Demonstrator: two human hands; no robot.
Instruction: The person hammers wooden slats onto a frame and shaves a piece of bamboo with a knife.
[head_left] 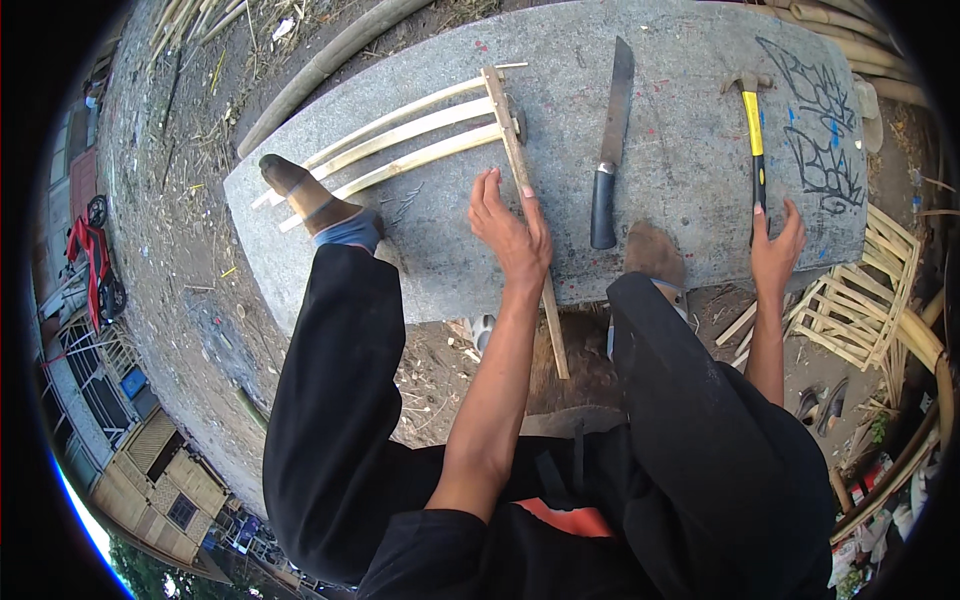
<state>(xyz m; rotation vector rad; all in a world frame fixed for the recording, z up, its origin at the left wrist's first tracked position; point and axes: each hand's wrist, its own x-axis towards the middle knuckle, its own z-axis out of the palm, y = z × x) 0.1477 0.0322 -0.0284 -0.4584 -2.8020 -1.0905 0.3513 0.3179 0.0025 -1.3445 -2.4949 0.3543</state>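
My left hand [510,230] lies over a long wooden strip [513,150], its thumb against the strip and its fingers stretched out to the left, apart. That strip crosses the ends of several thin pale slats [420,125], which reach left across the grey board. My left foot [318,205] presses on the slats' far left ends. At the right, my right hand [778,245] is at the butt of a claw hammer [753,125] with a yellow and black handle. Its thumb touches the handle and the fingers are spread from it. A dark-handled machete [612,140] lies between the hands.
The grey board [690,190] spans the space before me, with my right foot [655,255] at its near edge. A slatted bamboo frame [860,295] is on the ground at the right. Bamboo poles [330,65] lie beyond the board; a red motorcycle [93,260] stands far left.
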